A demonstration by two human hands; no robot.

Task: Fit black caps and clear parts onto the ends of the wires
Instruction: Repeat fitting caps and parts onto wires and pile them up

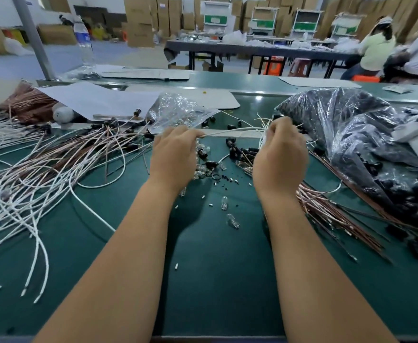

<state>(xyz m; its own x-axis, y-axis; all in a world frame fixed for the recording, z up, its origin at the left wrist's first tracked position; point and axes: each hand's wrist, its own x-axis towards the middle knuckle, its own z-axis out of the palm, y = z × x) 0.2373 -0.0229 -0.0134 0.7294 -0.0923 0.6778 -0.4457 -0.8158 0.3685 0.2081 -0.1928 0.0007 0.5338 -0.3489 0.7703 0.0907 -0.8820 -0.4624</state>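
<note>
Both bare forearms reach forward over the green tabletop (215, 280), and the hands meet a white wire (230, 131) stretched between them near the middle of the far half. The left hand (174, 154) has its fingers curled down over the wire's left end, so its grip is clenched on that wire. The right hand (281, 154) is curled too, fingertips pinched together around the wire's other end, where several loose wire tips fan upward; exactly how many strands it holds cannot be told.

Between and just below the hands lie scattered black caps (232, 147) and small clear parts (224, 206), some touching one another, others apart toward the tabletop's middle. Tiny white and black bits are sprinkled among them.

Along the left edge spreads a wide tangle of white and copper-coloured wires (37, 174), several with black caps already on their far ends. A bundle of copper-coloured wires (334, 214) lies beside the right wrist, running toward the right edge. Near the far right corner sits a large crumpled plastic bag of black caps (351, 134). A smaller clear plastic bag (178, 112) lies just beyond the left hand, partly resting on a sheet of grey paper (96, 97). A water bottle (84, 43) stands at the far left edge.
</note>
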